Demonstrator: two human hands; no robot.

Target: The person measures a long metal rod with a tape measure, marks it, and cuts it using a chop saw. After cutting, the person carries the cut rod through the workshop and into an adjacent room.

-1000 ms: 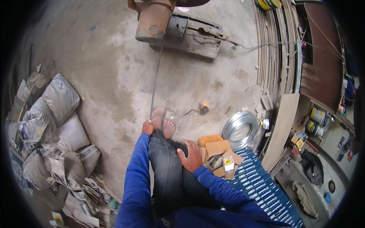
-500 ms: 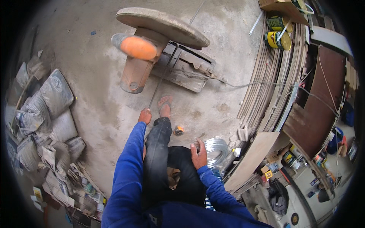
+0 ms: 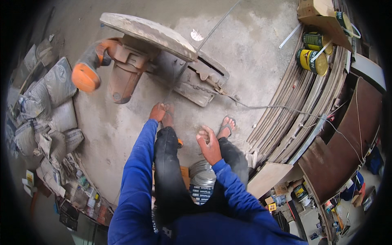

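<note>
On the near side of the abrasive chop saw (image 3: 127, 75), the person's left hand (image 3: 158, 111) is gripping a thin metal rod (image 3: 217, 27), its fingers folding into a fist around the near end. The rod is running from that fist across the saw's base, passing close by the round wheel guard (image 3: 147, 34) and sticking out over the concrete floor beyond the saw. The right hand (image 3: 209, 143) is hovering nearer the person than the saw and toward its right, half open with its fingers loosely bent. The saw's orange handle (image 3: 86, 77) is jutting out to the left of its motor. Dusty filled sacks (image 3: 61, 79) are slumping well to the saw's left. To its right, a stack of long boards (image 3: 286, 110) is lying on the floor, and yellow-and-green paint cans (image 3: 312, 60) are sitting at that stack. Nearer the person than the saw, a coil of silvery wire (image 3: 203, 173) is showing between the legs.
</note>
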